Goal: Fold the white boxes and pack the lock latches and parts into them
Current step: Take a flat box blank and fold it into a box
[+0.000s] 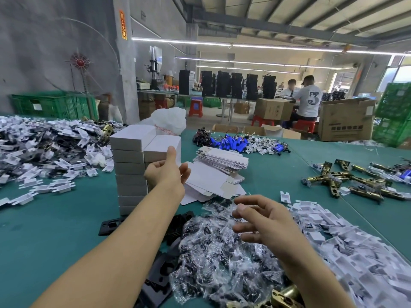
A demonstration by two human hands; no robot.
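Gripping the topmost white box [156, 147], left hand [165, 174] reaches forward; right hand [260, 221] hovers slack.

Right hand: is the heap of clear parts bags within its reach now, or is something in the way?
Probably yes. The right hand hovers open and empty over the heap of clear parts bags, with nothing between them. The left hand holds the top white box, off to the side.

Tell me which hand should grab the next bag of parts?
Right. The right hand hovers open just above the clear parts bags; the left hand is up at the stack, holding a white box.
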